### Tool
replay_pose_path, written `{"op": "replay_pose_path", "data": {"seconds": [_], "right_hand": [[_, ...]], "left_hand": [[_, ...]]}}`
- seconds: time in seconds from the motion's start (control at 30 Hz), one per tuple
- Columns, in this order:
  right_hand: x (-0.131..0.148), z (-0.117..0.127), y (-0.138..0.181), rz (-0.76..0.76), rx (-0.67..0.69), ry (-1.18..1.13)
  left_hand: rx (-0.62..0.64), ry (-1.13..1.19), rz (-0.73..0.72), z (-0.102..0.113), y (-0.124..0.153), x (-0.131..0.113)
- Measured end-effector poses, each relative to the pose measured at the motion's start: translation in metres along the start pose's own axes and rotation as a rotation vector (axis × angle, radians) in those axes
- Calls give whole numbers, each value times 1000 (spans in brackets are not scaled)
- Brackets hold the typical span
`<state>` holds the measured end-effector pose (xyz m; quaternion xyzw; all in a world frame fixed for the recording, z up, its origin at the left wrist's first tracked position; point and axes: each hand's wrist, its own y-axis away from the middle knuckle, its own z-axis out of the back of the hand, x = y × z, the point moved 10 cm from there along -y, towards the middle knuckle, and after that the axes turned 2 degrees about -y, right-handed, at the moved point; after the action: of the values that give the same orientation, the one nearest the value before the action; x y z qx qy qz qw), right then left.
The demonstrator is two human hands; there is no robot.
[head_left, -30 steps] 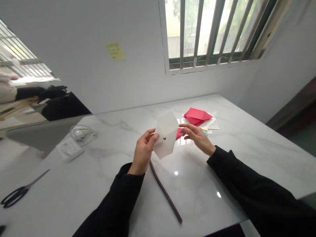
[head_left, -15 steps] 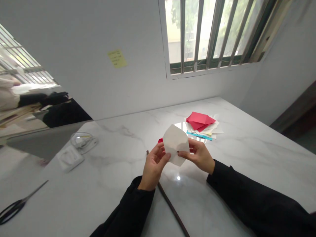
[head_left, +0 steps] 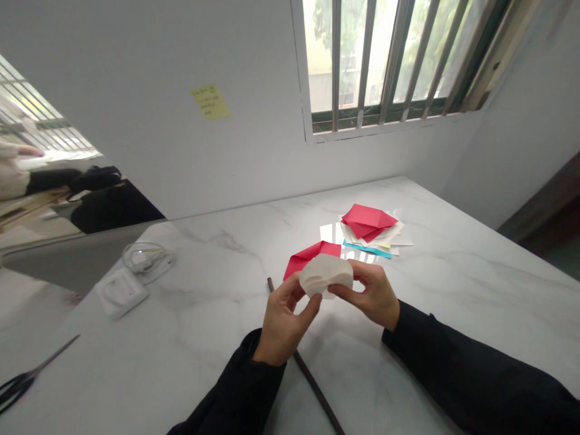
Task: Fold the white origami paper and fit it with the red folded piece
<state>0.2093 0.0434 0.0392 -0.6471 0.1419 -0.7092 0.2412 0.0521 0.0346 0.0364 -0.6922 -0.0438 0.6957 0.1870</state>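
Between my two hands, above the table, is a small off-white piece of paper (head_left: 327, 270), bent and curved toward me. My left hand (head_left: 286, 317) pinches its left side, thumb in front and fingers behind. On the right edge my right hand (head_left: 370, 295) grips it the same way, thumb near the middle. Just behind the paper lies a folded red sheet (head_left: 302, 258), partly covered by it. A thin dark brown stick (head_left: 318, 391) runs along the table beneath my left wrist.
Red, white, yellow and blue papers are stacked in a pile (head_left: 369, 222) at the back right. To the left are black-handled scissors (head_left: 34, 373), a white box (head_left: 120, 292) and a coiled white cable (head_left: 148, 258). A yellow note (head_left: 210, 101) sticks to the wall.
The off-white paper has gone from facing me nearly flat to tipped and bent between my fingers. More of the red sheet behind it now shows.
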Motion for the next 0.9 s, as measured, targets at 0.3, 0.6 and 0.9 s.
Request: {"op": "replay_pose_path", "data": {"seconds": [0.3,0.6,0.9], "right_hand": [[7,-1,2,63,13,29],[9,-3,1,43,46,-9],[10,-3,2,37,39,21]], "left_hand": [[-52,-69,-27,6,2,-2],[-36,-97,-34,2,2,-4],[-38,-78,-26,3,2,-1]]}}
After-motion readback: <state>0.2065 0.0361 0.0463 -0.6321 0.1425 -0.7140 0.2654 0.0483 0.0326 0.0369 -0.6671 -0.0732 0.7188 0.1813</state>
